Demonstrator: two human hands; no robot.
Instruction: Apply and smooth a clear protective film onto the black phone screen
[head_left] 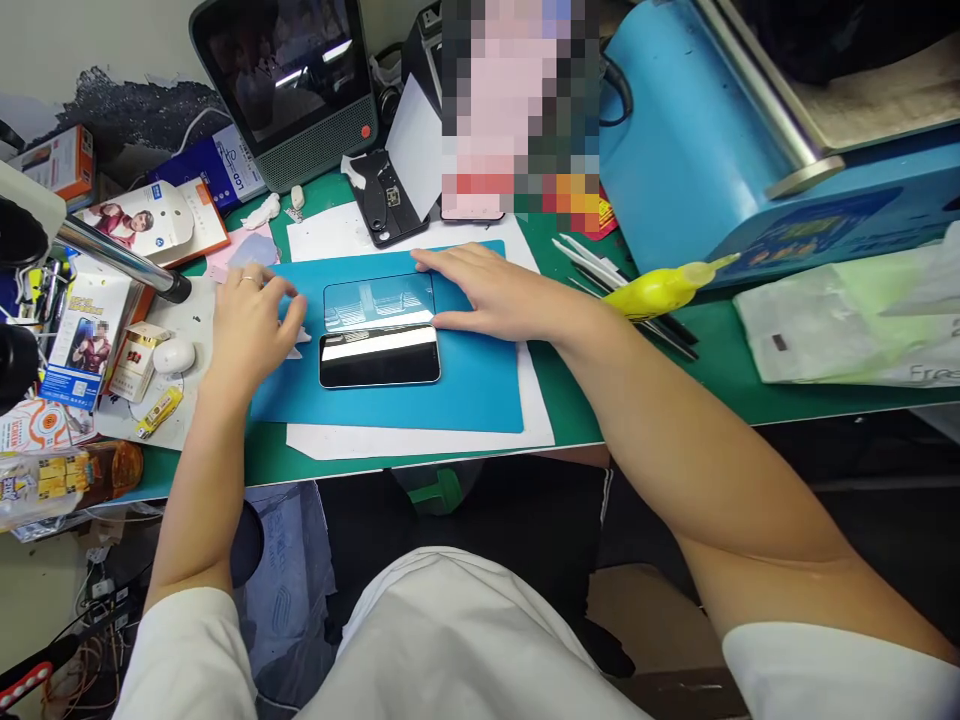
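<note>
Phone [379,358], dark screen up, lies flat on the blue mat [472,400], in the mat's near half. Just beyond it, lined up with its far long side, is a clear glass sheet [379,303]; from where I stand, I cannot tell whether it lies on the mat or is slightly raised. Right hand [491,290]: thumb and fingers spread about the sheet's right end; whether they grip it cannot be determined. Left hand [251,325]: over the mat's left edge, fingers loosely bent, thumb apart, no held item visible. White scraps [300,343] lie just beside it. Mat rests on white paper [420,441], near the front edge of the green surface [577,415].

Assessment: the step in hand appears to be handling the sheet alongside the phone. In my judgement, any further move of it calls for holding by the edges, keeping fingertips off the face and the sheet level.
</note>
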